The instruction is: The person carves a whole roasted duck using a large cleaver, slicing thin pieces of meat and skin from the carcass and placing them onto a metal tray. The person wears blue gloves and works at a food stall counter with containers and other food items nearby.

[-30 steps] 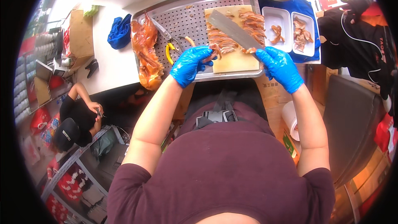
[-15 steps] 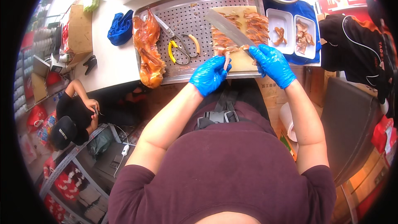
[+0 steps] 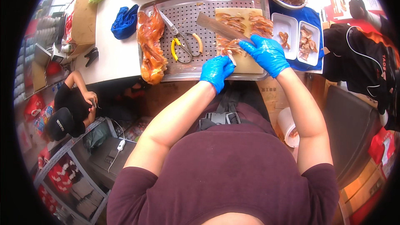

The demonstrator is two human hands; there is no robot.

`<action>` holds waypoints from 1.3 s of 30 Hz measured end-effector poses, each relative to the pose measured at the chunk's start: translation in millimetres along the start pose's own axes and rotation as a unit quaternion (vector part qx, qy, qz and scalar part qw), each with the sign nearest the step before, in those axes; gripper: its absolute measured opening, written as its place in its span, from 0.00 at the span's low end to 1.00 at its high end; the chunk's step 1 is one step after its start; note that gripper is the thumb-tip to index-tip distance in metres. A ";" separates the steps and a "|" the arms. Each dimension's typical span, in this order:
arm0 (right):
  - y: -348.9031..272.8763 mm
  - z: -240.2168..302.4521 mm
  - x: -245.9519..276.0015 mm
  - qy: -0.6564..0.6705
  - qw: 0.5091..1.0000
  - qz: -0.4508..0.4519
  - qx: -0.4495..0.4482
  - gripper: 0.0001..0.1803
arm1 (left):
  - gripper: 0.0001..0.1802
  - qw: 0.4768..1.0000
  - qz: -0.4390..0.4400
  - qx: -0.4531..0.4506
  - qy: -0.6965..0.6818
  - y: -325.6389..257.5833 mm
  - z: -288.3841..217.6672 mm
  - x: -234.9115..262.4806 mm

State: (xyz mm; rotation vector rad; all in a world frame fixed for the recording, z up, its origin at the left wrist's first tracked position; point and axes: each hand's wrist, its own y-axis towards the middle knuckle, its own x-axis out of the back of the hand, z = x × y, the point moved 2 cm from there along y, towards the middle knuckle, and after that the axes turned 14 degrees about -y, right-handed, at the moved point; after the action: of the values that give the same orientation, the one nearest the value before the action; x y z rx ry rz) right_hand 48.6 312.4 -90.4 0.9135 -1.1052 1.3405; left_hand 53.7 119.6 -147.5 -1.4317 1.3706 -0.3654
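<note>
Both my hands wear blue gloves. My right hand (image 3: 266, 54) is closed round the handle of a cleaver (image 3: 220, 27), whose wide blade points to the far left over the cutting board (image 3: 246, 63). My left hand (image 3: 216, 74), at the board's near edge, pinches a pale strip of meat (image 3: 232, 60). Beside and under the blade lie rows of sliced brown meat (image 3: 261, 26). The board rests on a perforated metal tray (image 3: 200, 70). At that tray's left end lies a glossy roasted bird (image 3: 151, 43); next to it are kitchen shears (image 3: 176, 37) with a yellow grip.
Two white trays (image 3: 285, 17) with meat pieces stand on a blue cloth at the right. A metal bowl (image 3: 287, 3) of shredded meat is behind them. A crumpled blue cloth (image 3: 124, 21) lies at the left. A seated person (image 3: 71, 104) is at the lower left; a chair (image 3: 349, 129) stands right.
The cleaver has turned flatter and lower over the board, and my right hand has moved slightly left. My left hand has shifted a little right. The whole view has moved slightly.
</note>
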 end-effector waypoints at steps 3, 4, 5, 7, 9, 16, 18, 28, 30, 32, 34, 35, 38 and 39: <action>11.4 5.3 -6.1 -0.032 0.997 -0.044 0.056 0.24 | 0.09 0.999 -0.009 0.006 0.051 -4.3 -1.8 1.9; 14.2 7.9 -9.4 -0.059 0.995 -0.043 0.070 0.22 | 0.10 0.997 -0.011 0.014 0.076 -6.8 -4.2 2.0; 16.6 8.2 -12.4 -0.063 0.994 -0.031 0.083 0.22 | 0.12 0.995 -0.014 0.023 0.101 -9.8 -7.7 1.6; 21.4 9.8 -17.5 -0.070 0.992 -0.007 0.108 0.22 | 0.16 0.977 -0.011 0.056 0.205 -18.9 -21.1 -2.2; 23.7 8.9 -17.2 -0.093 0.987 0.010 0.130 0.23 | 0.18 0.927 0.010 0.019 0.374 -19.8 -31.0 2.5; 27.4 8.8 -8.7 -0.089 0.986 0.036 0.135 0.23 | 0.09 0.565 0.169 -0.462 0.662 -22.9 -19.3 -1.4; 27.9 9.1 -5.1 -0.066 0.990 0.061 0.107 0.18 | 0.11 0.511 0.164 -0.497 0.682 -12.5 -14.5 -1.3; 17.5 10.7 -13.4 -0.089 0.989 -0.047 0.112 0.11 | 0.13 0.539 0.143 -0.456 0.694 -2.8 -13.9 -5.0; 16.0 10.3 -14.0 -0.100 0.990 -0.033 0.097 0.12 | 0.13 0.555 0.156 -0.464 0.673 -6.2 -16.0 -6.8; 13.4 9.1 -10.7 -0.085 0.993 -0.034 0.073 0.12 | 0.14 0.564 0.174 -0.452 0.669 -12.5 -19.8 -6.9; 8.1 6.5 -0.9 -0.042 0.997 -0.048 0.044 0.14 | 0.15 0.567 0.194 -0.419 0.682 -27.9 -30.5 -5.6; 5.3 5.3 6.9 -0.029 0.999 -0.036 0.014 0.14 | 0.16 0.581 0.198 -0.423 0.667 -38.3 -39.0 -1.9; -9.1 -5.8 25.0 0.103 0.992 -0.027 -0.073 0.18 | 0.21 0.592 0.152 -0.499 0.615 -72.9 -86.0 11.7; -14.9 -19.7 19.0 0.171 0.980 -0.019 -0.105 0.18 | 0.24 0.574 0.093 -0.563 0.587 -83.5 -106.0 18.2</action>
State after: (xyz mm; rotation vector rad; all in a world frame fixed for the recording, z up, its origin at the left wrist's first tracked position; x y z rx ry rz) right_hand 63.4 335.6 -75.8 0.5230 -0.9354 1.2635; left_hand 18.4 35.5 -46.4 -2.0756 3.2507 -0.2772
